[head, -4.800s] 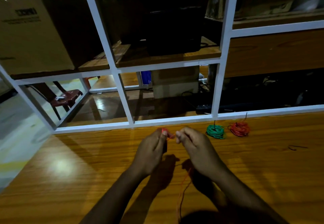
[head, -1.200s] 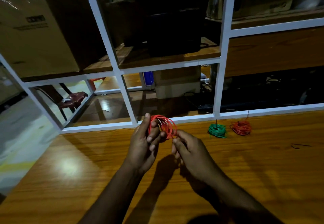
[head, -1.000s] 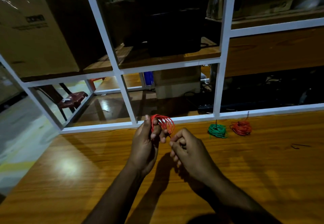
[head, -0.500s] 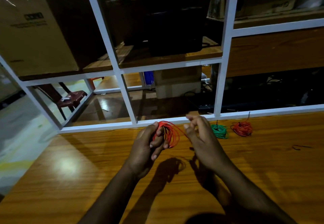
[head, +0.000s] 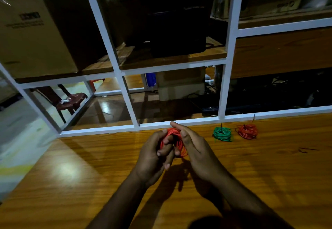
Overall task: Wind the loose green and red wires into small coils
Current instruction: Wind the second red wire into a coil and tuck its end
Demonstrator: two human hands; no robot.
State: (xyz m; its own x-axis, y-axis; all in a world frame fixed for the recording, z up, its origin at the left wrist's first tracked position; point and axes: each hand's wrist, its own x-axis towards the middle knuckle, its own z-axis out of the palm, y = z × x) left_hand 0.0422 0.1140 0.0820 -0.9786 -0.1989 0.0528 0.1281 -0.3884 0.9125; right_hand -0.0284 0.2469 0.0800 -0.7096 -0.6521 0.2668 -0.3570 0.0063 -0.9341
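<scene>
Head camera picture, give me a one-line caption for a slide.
Both hands hold a red wire coil above the wooden table; finished green and red coils lie nearby.

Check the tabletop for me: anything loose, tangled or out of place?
One oddity: a small dark wire scrap lies alone, right of the finished green coil and red coil. Both have stray ends sticking up.

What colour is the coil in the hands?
Red coil; head view.
</scene>
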